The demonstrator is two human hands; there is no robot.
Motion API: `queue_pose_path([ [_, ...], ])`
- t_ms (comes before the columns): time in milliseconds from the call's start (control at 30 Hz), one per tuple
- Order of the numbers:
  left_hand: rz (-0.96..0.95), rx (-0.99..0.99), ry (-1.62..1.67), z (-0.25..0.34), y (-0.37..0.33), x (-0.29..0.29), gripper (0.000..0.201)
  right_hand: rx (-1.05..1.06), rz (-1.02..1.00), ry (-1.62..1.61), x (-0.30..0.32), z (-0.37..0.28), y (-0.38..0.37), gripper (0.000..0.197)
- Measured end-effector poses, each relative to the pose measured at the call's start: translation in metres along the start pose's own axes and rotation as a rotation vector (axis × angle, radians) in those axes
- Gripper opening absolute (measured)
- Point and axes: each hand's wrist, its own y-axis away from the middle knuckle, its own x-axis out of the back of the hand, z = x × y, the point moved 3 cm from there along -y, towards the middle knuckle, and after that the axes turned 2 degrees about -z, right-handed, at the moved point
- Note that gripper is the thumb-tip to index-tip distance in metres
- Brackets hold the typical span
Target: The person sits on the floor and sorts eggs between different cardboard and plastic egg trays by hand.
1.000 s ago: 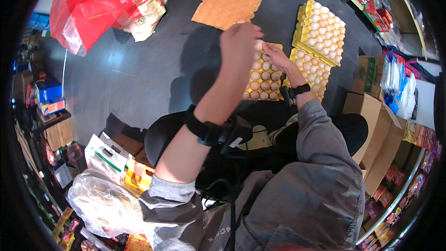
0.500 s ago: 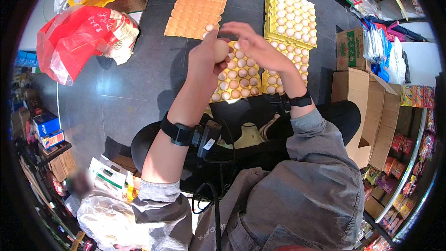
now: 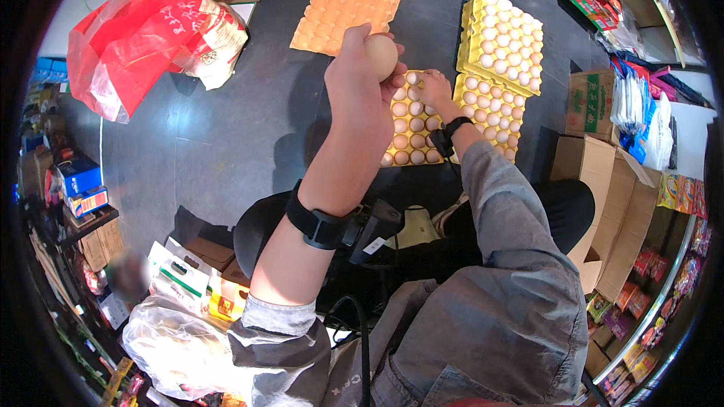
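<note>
One egg [image 3: 382,58] in left hand [image 3: 354,79] — right hand [image 3: 435,90] at yellow tray [image 3: 409,133]

Glare whitens the clear plastic bag [image 3: 177,347], soft shadows cross the floor [image 3: 188,158], and dark edges curve.

Across a dark tiled floor [image 3: 215,143], an orange moulded tray [image 3: 332,11] lies flat near a yellow tray [image 3: 408,133] filled with eggs [image 3: 417,141]. Alongside to the right sit more egg-laden yellow trays — a second tray [image 3: 458,87] nearest, a taller stack [image 3: 468,38] just beyond — while an open cardboard box [image 3: 615,203] stands at far right.
</note>
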Motion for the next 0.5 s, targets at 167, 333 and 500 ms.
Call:
queue_pose_path([
  [167, 0.018, 0.054, -0.038, 0.000, -0.010, -0.004, 0.026, 0.139, 0.099, -0.026, -0.004, 0.007, -0.018, 0.034],
  [333, 0.045, 0.069, -0.093, 0.000, -0.019, -0.004, 0.024, 0.114, 0.003, -0.012, -0.004, 0.009, -0.030, 0.035],
  [500, 0.055, 0.088, -0.084, -0.002, -0.025, -0.003, 0.024, 0.295, -0.006, 0.032, -0.008, 0.014, -0.040, 0.030],
])
